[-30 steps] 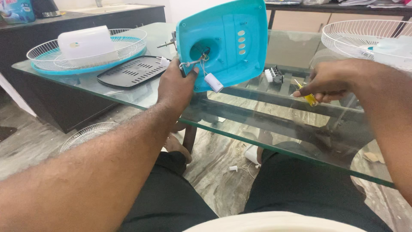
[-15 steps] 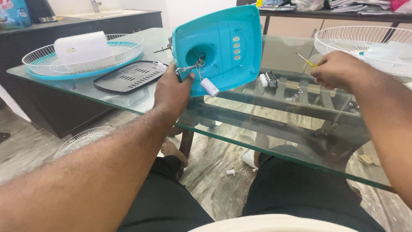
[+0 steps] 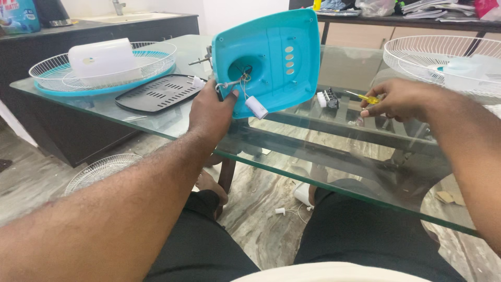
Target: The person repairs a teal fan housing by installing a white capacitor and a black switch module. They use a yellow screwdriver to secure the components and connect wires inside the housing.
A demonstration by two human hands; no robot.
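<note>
My left hand (image 3: 211,112) grips the lower left edge of a turquoise plastic fan housing (image 3: 274,57) and holds it upright on the glass table (image 3: 156,122). Thin wires and a small white cylinder (image 3: 256,107) hang from the round hole in the housing, just beside my thumb. My right hand (image 3: 399,99) hovers low over the table to the right. Its fingertips pinch the handle of a small yellow screwdriver (image 3: 368,97), whose tip points left toward a small black and white part (image 3: 327,97).
A wire fan guard with a turquoise rim (image 3: 62,86) holds a white dome cover at the back left. A black vented plate (image 3: 156,93) lies next to it. Another white guard (image 3: 443,57) sits at the back right. A further guard (image 3: 102,169) and a white cord (image 3: 292,209) lie on the floor.
My right hand lifted with the screwdriver, then came back down to just above the glass. My left hand kept its hold on the turquoise housing.
</note>
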